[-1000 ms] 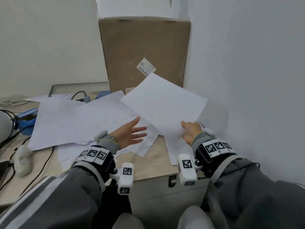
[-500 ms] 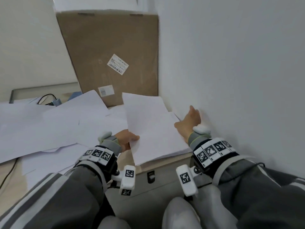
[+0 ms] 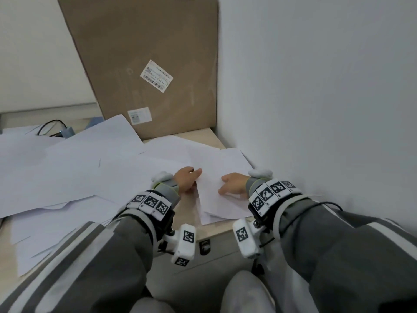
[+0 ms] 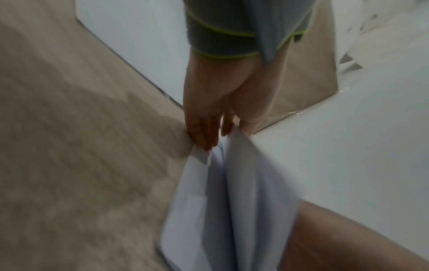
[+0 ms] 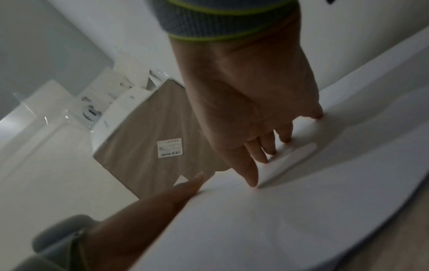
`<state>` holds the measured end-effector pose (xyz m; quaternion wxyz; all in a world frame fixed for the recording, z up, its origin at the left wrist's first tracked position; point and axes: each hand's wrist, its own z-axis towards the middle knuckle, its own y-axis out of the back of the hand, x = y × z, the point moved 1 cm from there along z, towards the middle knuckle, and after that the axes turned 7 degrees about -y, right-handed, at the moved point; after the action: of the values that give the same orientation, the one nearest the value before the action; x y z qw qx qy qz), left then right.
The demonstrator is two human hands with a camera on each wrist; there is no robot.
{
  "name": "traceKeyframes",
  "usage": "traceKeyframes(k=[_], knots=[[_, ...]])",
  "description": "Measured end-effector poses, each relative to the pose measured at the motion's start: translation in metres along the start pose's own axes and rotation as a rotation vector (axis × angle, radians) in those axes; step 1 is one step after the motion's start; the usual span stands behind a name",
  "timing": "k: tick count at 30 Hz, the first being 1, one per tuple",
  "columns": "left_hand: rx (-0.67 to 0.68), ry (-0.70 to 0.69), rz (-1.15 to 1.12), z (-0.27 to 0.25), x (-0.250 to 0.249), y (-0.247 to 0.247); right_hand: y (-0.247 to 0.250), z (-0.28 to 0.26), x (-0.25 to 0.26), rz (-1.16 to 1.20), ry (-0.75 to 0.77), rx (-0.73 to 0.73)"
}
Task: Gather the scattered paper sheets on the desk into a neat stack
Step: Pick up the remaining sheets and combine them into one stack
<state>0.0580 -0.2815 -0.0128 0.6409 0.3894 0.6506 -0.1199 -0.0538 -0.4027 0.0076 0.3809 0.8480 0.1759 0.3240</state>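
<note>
A small pile of white paper sheets [image 3: 223, 168] lies on the desk corner beside the wall. My left hand [image 3: 187, 180] is at the pile's left edge; in the left wrist view its fingers [image 4: 204, 135] and thumb pinch the raised edge of the sheets [image 4: 232, 183]. My right hand [image 3: 232, 185] lies on top of the pile, and the right wrist view shows its straight fingers [image 5: 267, 155] pressing the top sheet [image 5: 255, 229]. Several more loose sheets [image 3: 79, 168] overlap across the desk to the left.
A tall cardboard box [image 3: 146, 64] stands upright at the back against the white wall [image 3: 316, 109] on the right. Black cables [image 3: 52, 125] and a blue item [image 3: 67, 132] sit behind the loose sheets. The desk's front edge [image 3: 216, 229] runs just before my wrists.
The sheet my right hand held up has come down onto the pile by the wall. My right hand now lies flat on it, and my left hand has moved right to its edge.
</note>
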Motion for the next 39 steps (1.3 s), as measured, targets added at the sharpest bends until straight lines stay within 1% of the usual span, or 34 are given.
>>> traceKeyframes(k=[2,3,6,7,8,11,13,14,16,19,21,23,26,27,28,29,31,33,36,39], knots=[[-0.065,-0.033,0.198,0.008,0.001,0.01,0.002,0.007,0.004,-0.146,-0.002,-0.009],[-0.047,-0.033,0.283,0.01,0.002,0.015,0.004,0.008,0.007,-0.191,-0.003,-0.011],[0.114,-0.045,0.624,0.015,0.006,0.023,0.009,0.01,0.011,-0.249,-0.016,-0.009],[0.129,-0.024,0.678,0.018,0.008,0.025,0.01,0.013,0.011,-0.255,-0.022,-0.006],[0.144,-0.004,0.716,0.022,0.01,0.025,0.011,0.016,0.011,-0.259,-0.031,-0.004],[0.177,-0.031,0.815,0.022,0.007,0.022,0.011,0.022,0.011,-0.285,-0.031,0.002],[0.223,-0.047,0.881,0.024,0.006,0.019,0.01,0.025,0.011,-0.311,-0.021,-0.015],[0.218,-0.043,0.902,0.026,0.006,0.02,0.009,0.026,0.011,-0.319,-0.025,-0.025],[0.175,-0.039,0.931,0.028,0.006,0.021,0.007,0.028,0.013,-0.338,-0.028,-0.042],[0.066,-0.041,0.926,0.026,0.008,0.033,0.007,0.026,0.014,-0.369,-0.024,-0.036],[-0.002,-0.022,0.85,0.023,0.01,0.046,0.008,0.024,0.013,-0.378,-0.017,-0.018],[-0.122,-0.005,0.666,0.02,0.012,0.063,0.008,0.024,0.012,-0.378,-0.016,-0.023],[-0.399,-0.008,0.203,0.009,0.013,0.102,0.006,0.024,0.014,-0.371,-0.014,-0.027],[-0.47,-0.013,0.062,0.006,0.015,0.116,0.006,0.023,0.014,-0.368,-0.015,-0.024],[-0.512,-0.009,-0.063,0.002,0.016,0.129,0.006,0.022,0.014,-0.371,-0.02,-0.021],[-0.53,-0.009,-0.185,-0.002,0.016,0.14,0.006,0.021,0.015,-0.378,-0.022,-0.022],[-0.522,-0.026,-0.393,-0.009,0.012,0.158,0.005,0.017,0.017,-0.377,-0.012,-0.028],[-0.522,-0.08,-0.58,-0.015,0.006,0.172,0.006,0.012,0.018,-0.309,-0.011,-0.005],[-0.513,-0.166,-0.822,-0.033,-0.006,0.181,0.008,0.005,0.022,-0.106,-0.033,0.023],[-0.49,-0.152,-0.896,-0.043,-0.007,0.178,0.007,0.0,0.032,0.212,-0.038,0.046]])
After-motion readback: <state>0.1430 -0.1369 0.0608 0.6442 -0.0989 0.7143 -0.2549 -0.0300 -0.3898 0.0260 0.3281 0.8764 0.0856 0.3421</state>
